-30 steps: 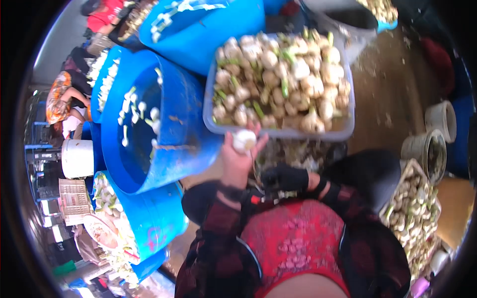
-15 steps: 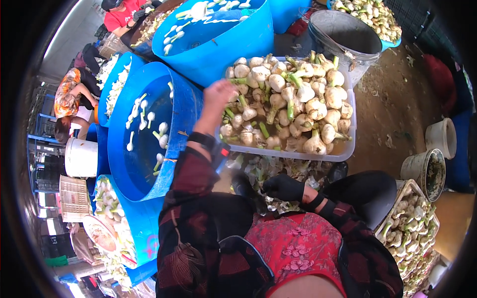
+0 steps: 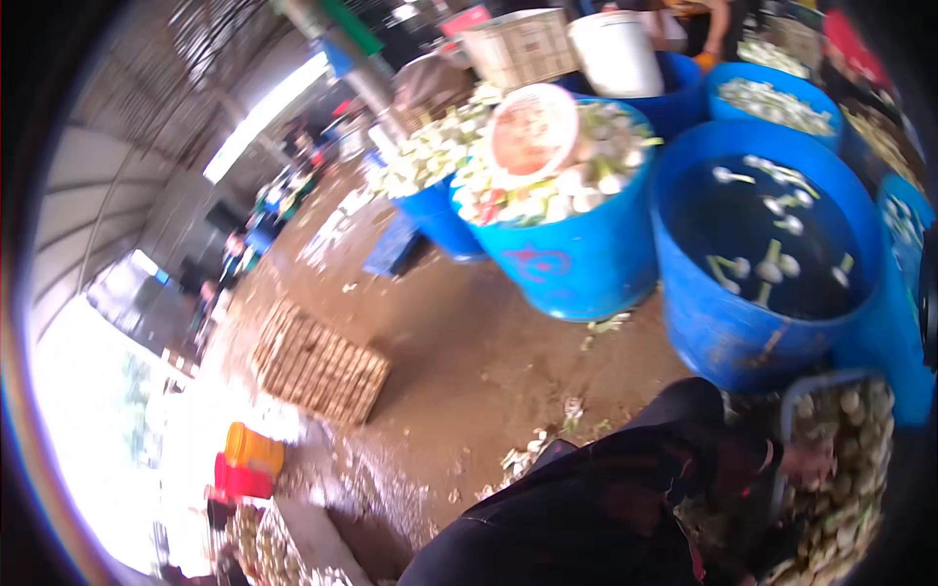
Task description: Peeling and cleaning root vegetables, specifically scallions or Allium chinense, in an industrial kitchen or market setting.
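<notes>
My bare left hand (image 3: pixel 811 463) is at the near side of the translucent tub (image 3: pixel 789 415), over the garlic bulbs (image 3: pixel 855 479). Motion blur hides whether its fingers are closed or touching a bulb. Low in the picture, a dark shape against the tub may be my gloved right hand (image 3: pixel 772 550); its fingers cannot be made out. The bulbs are whitish and brown, some with green stem stubs. Just beyond the tub stands a blue barrel (image 3: pixel 718 337) of dark water, with trimmed garlic (image 3: pixel 772 264) floating in it.
Left of the water barrel stands another blue barrel (image 3: pixel 557 269), heaped with garlic and topped by a pink basket (image 3: pixel 532 132). A slatted crate (image 3: pixel 318 361) sits on the wet brown floor (image 3: pixel 469 342). Orange (image 3: pixel 254 447) and red buckets (image 3: pixel 241 479) are at the lower left.
The view has swung far to the left, so the tub has shifted to the lower right edge. My left hand has gone from the tub's left rim to over the bulbs.
</notes>
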The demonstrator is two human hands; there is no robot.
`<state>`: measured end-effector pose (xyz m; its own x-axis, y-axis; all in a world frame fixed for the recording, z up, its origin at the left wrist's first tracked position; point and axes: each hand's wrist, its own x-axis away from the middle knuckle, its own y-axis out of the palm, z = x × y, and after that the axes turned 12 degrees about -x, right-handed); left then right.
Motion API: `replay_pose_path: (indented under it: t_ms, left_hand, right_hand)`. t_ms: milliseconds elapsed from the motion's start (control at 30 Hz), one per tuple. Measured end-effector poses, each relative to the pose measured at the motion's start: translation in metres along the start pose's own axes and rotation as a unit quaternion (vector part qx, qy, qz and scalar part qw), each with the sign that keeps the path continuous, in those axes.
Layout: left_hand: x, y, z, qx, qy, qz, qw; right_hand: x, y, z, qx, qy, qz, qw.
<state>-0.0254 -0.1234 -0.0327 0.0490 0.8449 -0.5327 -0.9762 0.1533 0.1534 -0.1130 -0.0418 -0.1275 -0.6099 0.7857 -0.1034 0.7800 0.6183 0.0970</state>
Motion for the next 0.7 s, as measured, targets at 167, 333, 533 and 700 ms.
replay_pose_path:
  t_ms: [167, 333, 533, 700]
  left_hand:
    - [0.042, -0.009, 0.072, -0.084, -0.26, -0.162, 0.948]
    - [0.08, -0.024, 0.061, 0.369, -0.313, 0.078, 0.872]
    - [0.09, -0.014, 0.096, -0.04, -0.28, 0.213, 0.935]
    - [0.1, -0.007, 0.101, -0.256, -0.141, 0.291, 0.911]
  right_hand:
    - [-0.044, 0.072, 0.002, -0.03, -0.019, -0.139, 0.99]
    - [-0.062, 0.125, -0.001, -0.047, -0.029, -0.225, 0.973]
    - [-0.071, 0.144, -0.003, -0.05, -0.034, -0.256, 0.965]
    - [-0.072, 0.15, -0.009, -0.055, -0.041, -0.276, 0.959]
